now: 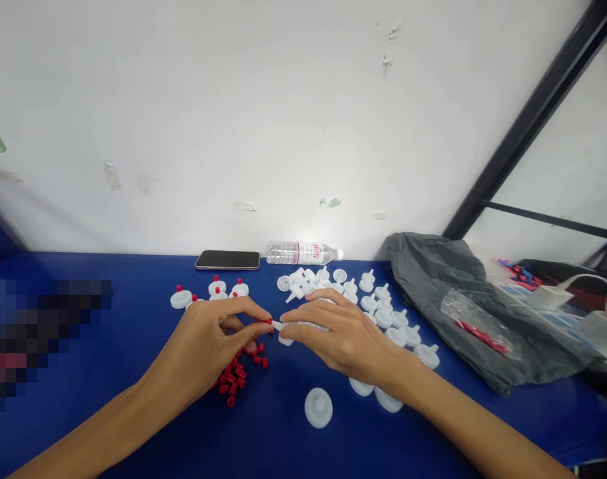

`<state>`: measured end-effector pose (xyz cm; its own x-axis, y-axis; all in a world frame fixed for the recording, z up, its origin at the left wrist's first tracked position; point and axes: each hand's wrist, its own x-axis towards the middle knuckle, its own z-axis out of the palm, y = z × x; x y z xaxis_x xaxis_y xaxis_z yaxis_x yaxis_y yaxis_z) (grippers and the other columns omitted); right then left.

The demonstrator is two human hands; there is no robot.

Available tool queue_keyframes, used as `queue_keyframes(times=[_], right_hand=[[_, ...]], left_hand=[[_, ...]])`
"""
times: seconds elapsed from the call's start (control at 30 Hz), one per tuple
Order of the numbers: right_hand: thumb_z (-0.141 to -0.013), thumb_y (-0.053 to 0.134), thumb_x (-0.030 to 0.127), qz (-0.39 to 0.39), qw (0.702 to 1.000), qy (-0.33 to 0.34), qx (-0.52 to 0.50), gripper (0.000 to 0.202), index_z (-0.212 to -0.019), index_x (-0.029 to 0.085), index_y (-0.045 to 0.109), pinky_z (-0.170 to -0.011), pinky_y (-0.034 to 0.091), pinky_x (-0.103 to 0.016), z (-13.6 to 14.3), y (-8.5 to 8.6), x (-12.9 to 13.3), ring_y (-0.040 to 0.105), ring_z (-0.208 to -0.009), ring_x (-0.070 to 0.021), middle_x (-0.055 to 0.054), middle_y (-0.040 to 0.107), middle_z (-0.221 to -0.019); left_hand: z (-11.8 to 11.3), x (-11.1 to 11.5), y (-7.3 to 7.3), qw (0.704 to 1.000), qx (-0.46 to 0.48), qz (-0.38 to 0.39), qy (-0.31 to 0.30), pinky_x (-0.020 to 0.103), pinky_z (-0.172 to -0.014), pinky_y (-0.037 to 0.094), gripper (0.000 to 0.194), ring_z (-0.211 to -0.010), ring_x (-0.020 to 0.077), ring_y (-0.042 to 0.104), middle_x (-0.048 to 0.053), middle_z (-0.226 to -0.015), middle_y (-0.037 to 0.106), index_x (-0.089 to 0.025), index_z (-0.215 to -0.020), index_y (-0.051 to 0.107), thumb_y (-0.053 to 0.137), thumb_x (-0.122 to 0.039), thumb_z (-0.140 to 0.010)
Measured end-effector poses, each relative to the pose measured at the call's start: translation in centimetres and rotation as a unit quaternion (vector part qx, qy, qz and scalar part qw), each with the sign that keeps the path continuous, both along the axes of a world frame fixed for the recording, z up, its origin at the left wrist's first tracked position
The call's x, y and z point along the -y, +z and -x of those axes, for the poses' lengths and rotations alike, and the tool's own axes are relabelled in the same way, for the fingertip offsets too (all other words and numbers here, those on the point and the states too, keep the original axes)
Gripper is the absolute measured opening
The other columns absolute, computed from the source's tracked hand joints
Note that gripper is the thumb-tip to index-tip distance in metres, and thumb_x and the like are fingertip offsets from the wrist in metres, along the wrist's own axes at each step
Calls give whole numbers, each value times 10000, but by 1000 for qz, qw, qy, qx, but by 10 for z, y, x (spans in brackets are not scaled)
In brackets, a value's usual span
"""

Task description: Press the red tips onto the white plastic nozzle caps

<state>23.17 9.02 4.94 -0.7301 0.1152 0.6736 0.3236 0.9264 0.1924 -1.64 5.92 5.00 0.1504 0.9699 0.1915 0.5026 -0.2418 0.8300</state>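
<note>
My left hand (211, 342) pinches a small red cap (267, 322) at its fingertips. My right hand (333, 332) holds a white plastic disc piece (285, 334) with a short nozzle pointing left, and the red cap meets that nozzle's tip. Under my left hand lies a pile of several loose red caps (236, 376). Behind and to the right of my right hand spreads a heap of white disc pieces (378, 303). Three or so white pieces with red caps fitted (217, 287) stand behind my left hand.
A blue table surface (134, 313) runs to a white wall. A dark phone (227, 260) and a lying water bottle (303, 253) rest at the wall. A grey plastic bag (448, 293) holding a clear packet of red caps (480, 334) sits right. One white disc (318, 406) lies near me.
</note>
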Motion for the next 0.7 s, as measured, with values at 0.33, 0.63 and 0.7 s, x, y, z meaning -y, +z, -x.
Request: queue_keyframes(times=[0.33,0.63,0.7], right_hand=[[-1106,528,100,-46,997,28,-53,224,-1090,168,741,-957,612,-328,1,6,2,782,-904,-145,-67,843,-1064],[-1105,555,129,-87,994,51,-48,225,-1079,192,770,-934,596,-270,-1,15,14,783,-1029,-111,-44,846,-1129],[-1086,586,117,-87,993,58,-48,203,-1046,188,772,-929,594,-276,0,16,15,787,-1010,-117,-44,847,-1122]], left_hand=[[5,-3,18,980,133,125,-78,186,-420,384,386,-544,110,614,-9,-709,763,-242,-1045,792,807,-583,-865],[3,7,20,916,237,269,-179,323,-869,591,586,-1057,247,726,102,-1263,786,-254,-1305,745,807,-580,-822],[2,7,20,906,228,275,-228,325,-905,583,513,-1084,255,716,98,-1191,798,-241,-1236,789,780,-573,-845]])
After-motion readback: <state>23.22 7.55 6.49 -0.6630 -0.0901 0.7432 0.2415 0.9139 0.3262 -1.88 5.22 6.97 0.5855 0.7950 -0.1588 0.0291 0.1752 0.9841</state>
